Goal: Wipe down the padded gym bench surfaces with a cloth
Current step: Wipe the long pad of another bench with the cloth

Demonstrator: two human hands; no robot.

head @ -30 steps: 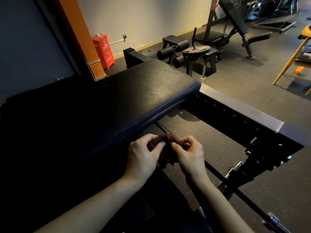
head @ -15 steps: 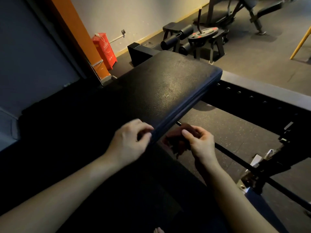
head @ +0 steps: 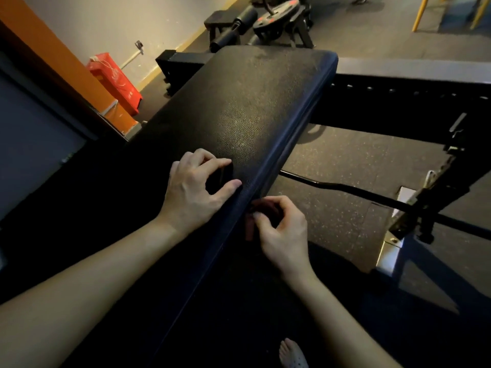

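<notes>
cloth (head: 261,216), dark red, is pinched in right hand (head: 284,235) at side edge of bench pad (head: 252,102). left hand (head: 194,187) is curled on pad top; contents cannot be told. cloth is judged light and limp: best gripped bunched, not by a corner

Red box (head: 114,81) beside orange pillar (head: 53,51)

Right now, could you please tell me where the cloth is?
In the head view, low centre, the right hand pinches the dark red cloth at the right edge of the bench pad, beside the left hand.
</notes>
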